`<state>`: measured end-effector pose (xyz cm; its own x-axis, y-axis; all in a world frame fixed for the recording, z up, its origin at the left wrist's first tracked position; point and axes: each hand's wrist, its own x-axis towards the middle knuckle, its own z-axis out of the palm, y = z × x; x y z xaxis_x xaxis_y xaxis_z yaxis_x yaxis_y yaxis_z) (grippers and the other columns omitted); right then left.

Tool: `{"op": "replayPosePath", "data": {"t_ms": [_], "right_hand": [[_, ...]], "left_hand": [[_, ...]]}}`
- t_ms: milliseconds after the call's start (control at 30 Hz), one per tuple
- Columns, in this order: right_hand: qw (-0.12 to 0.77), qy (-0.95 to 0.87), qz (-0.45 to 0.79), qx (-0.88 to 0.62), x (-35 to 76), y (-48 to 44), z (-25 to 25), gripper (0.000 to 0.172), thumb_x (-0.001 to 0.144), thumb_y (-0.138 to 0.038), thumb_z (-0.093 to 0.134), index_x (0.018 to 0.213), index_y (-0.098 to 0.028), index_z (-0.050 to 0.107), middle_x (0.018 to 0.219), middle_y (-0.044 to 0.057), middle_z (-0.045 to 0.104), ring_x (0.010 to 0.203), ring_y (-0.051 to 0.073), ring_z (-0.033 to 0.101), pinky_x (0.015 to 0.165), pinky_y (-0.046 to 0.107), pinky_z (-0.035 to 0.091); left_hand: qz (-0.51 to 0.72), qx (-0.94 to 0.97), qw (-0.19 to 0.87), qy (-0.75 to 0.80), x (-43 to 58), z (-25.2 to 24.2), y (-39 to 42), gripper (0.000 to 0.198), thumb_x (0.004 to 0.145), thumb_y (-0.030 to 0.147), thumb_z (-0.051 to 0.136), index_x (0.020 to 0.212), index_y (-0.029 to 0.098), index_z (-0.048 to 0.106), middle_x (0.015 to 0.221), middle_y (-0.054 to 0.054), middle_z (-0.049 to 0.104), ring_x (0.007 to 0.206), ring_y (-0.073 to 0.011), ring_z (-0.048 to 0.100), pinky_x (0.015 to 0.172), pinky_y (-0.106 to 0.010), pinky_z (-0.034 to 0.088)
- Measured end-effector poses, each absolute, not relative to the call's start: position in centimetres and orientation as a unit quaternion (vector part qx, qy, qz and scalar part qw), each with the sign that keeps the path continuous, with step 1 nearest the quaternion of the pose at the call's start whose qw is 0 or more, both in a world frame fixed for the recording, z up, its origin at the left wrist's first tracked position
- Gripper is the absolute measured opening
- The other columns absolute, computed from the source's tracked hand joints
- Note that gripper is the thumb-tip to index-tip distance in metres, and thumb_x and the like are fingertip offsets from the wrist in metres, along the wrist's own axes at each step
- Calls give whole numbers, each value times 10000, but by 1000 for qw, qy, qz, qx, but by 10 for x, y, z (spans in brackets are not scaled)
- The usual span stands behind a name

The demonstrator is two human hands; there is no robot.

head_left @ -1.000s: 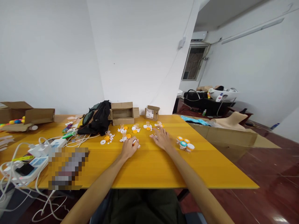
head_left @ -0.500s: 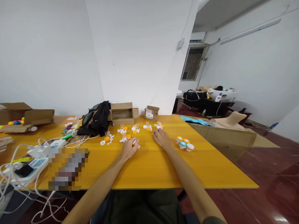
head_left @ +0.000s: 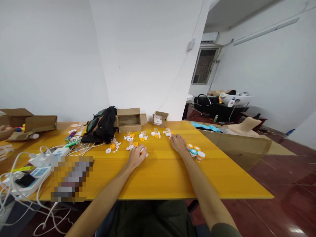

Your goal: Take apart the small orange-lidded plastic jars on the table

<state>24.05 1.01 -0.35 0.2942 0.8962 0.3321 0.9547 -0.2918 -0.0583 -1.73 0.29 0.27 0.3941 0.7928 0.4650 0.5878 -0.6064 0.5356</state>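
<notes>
My left hand (head_left: pixel 136 156) is closed around a small jar with an orange and white lid (head_left: pixel 142 150), low over the table, with a few white bits beside it. My right hand (head_left: pixel 178 143) hovers or rests over the tabletop with its fingers apart, between a cluster of white pieces (head_left: pixel 168 134) and several closed jars (head_left: pixel 194 152) with orange, teal and white lids. Behind my hands lie several groups of clear cups, white cut-out pieces and orange rings, one of them at the left (head_left: pixel 113 146).
Along the wall stand an open carton (head_left: pixel 129 123), a small box (head_left: pixel 160 120) and a black bag (head_left: pixel 105 123). Power strips (head_left: pixel 37 181), cables and a blurred-out device (head_left: pixel 74 177) lie left. Another person's hand (head_left: pixel 6 132) is at the far-left carton (head_left: pixel 40 123).
My right hand has moved right, away from the white pieces and closer to the lidded jars. My left hand stays put. Another person's hand has appeared at the far left.
</notes>
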Motion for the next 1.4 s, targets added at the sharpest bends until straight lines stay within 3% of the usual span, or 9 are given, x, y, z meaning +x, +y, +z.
{"op": "replayPosePath", "data": {"t_ms": [500,800,1133,1400], "right_hand": [[206,-604,-197,-744,245,16,-19,229,917,-197,485,1028,-222,684,1104,122,633,1015,262,522,807,335,379],[373,-573,-184,-706,260,19,-21,393,970,-186,267,1022,-197,657,1039,118,644,976,262,529,848,359,397],[194,-602,-130,-764,244,7,-12,270,923,-169,451,1049,-208,687,1221,127,624,1140,267,518,923,363,397],[187,-584,-147,-776,245,6,-12,299,884,-114,446,1050,-180,685,1250,137,606,1175,271,505,919,348,405]], "left_hand": [[344,829,136,419,-17,3,3,249,869,309,416,683,233,563,533,27,505,554,-170,509,606,-267,335],[335,831,139,422,-16,5,1,256,877,330,412,690,238,561,551,19,531,577,-178,527,613,-269,346],[336,830,145,420,-16,4,0,260,887,337,430,706,234,585,580,7,570,597,-180,538,631,-277,363],[355,835,140,397,-16,2,1,272,893,314,429,685,227,580,553,15,551,552,-168,526,602,-275,340]]}}
